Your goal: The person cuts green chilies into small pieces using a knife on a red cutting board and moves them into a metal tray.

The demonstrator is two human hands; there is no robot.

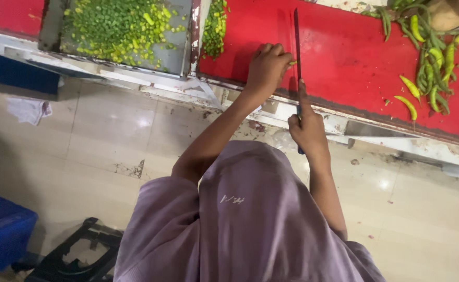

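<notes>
A red counter (354,57) runs across the top of the view, its worn front edge nearest the person. Toward the left end of the counter sits a metal tray (182,52) covered with chopped green chili pieces (117,26), and a smaller heap of chopped bits (215,26) lies on the red surface just beside the tray's right wall. At the right end of the counter is a loose pile of whole green chilies (430,57), well apart from both hands.

Near the front edge, about the middle of the counter, the left hand (267,68) has its fingers (271,51) curled and pressed together, pinching down a single green chili (292,63), of which only a small tip shows at the knuckles. The chili appears to lie across the counter, left to right. The right hand (307,130) is closed around the handle of a long knife (297,47), forefinger stretched along the blade's back. The blade's long axis runs straight away from the front edge, crossing the chili, and it sits immediately right of the left hand, touching or just beside the exposed tip.
</notes>
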